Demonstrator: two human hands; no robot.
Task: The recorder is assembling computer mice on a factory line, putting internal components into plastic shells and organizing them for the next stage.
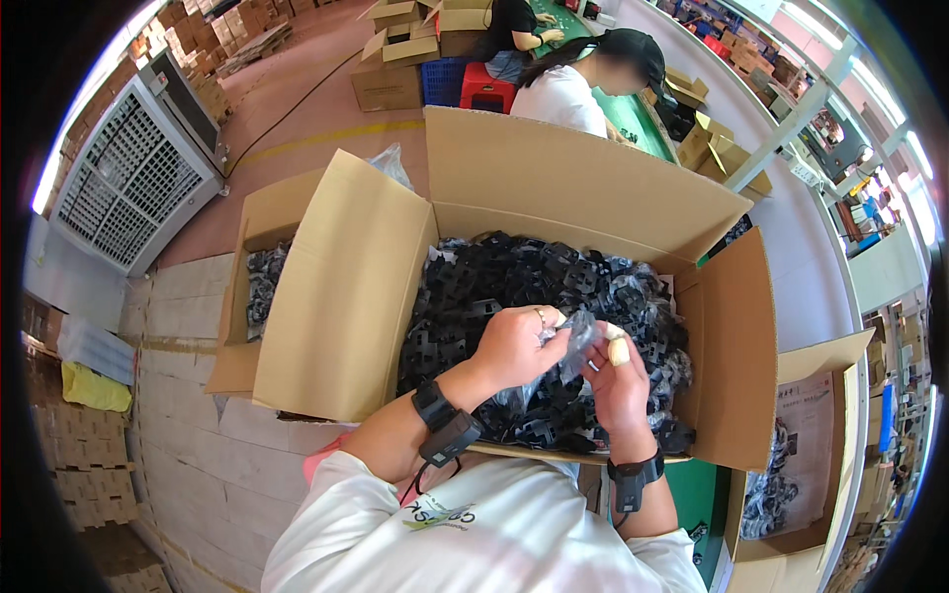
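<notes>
A large open cardboard box (pixel 346 287) stands in front of me, filled with many small black plastic parts (pixel 494 272), some in clear wrapping. Above them, my left hand (pixel 519 346) is closed on a crumpled clear plastic bag (pixel 577 341). My right hand (pixel 620 381) meets the bag from the other side, its fingers curled around the bag's edge. Pale finger covers sit on some fingertips. What lies inside the bag is too blurred to tell. Each wrist wears a black strap with a small device.
A smaller carton (pixel 262 232) with black parts stands left, another carton (pixel 840 455) right. Beyond the box, a person in white (pixel 563 99) sits at a green work table (pixel 643 124), with a second person behind. A large grey air cooler (pixel 138 168) stands far left.
</notes>
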